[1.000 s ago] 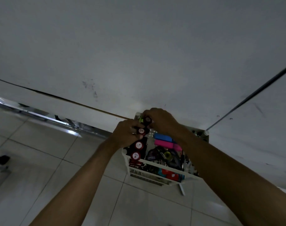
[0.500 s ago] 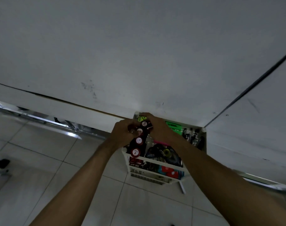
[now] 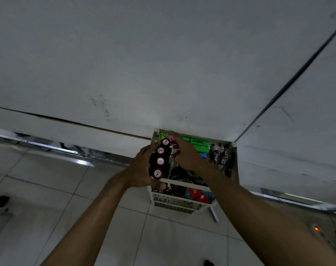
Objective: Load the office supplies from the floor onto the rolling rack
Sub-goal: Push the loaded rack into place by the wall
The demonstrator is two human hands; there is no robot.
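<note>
From the head camera, the left hand (image 3: 142,170) curls round a stack of dark tape rolls (image 3: 159,159) with red-and-white labels, holding it over the left edge of the white rolling rack (image 3: 184,203); the right hand (image 3: 184,152) reaches into the top tray, fingers bent, though whether it grips anything cannot be told. Green boxes (image 3: 198,144) lie at the tray's far edge; the rack stands on the tiled floor (image 3: 48,192) against a white wall (image 3: 163,64).
</note>
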